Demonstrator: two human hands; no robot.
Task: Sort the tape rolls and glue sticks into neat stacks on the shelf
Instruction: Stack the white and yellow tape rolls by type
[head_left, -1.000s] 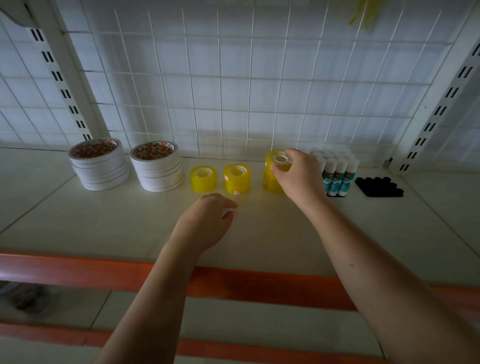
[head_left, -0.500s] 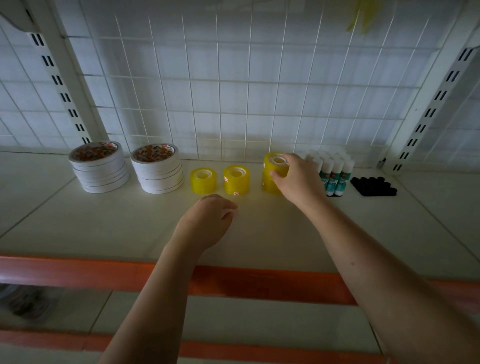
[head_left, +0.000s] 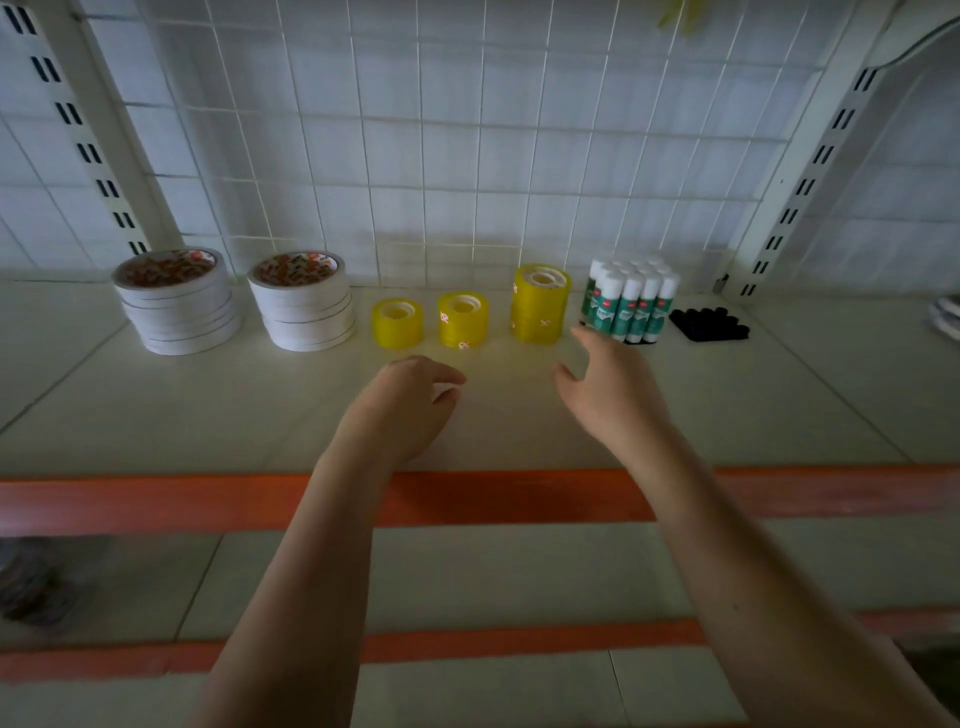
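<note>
Withdrawn from the tall yellow tape stack (head_left: 539, 304) since a moment ago: right hand (head_left: 610, 397), fingers now spread loosely and holding nothing, fingertips hanging just short of the stack's right side and near the front row of glue sticks (head_left: 631, 306). Left hand (head_left: 402, 405) unmoved, resting on the shelf (head_left: 156, 415) with fingers loosely curled, nothing inside them.

Beyond the left fingertips, well apart: two short yellow tape stacks (head_left: 397, 322), (head_left: 463, 319), side by side, lower than the tall one. Farther left of those fingers: two stacks of white tape rolls (head_left: 176, 301), (head_left: 302, 301), upright and even. Right of the right fingertips, past the glue: a cluster of small black items (head_left: 709, 325), too dark to identify.

Judged from the layout: mostly done. White rolls stacked, glue sticks grouped upright in a tight block, one yellow column built. Possibly left: merging or evening the two short yellow stacks, since heights differ. No loose rolls visible anywhere near either hand.
</note>
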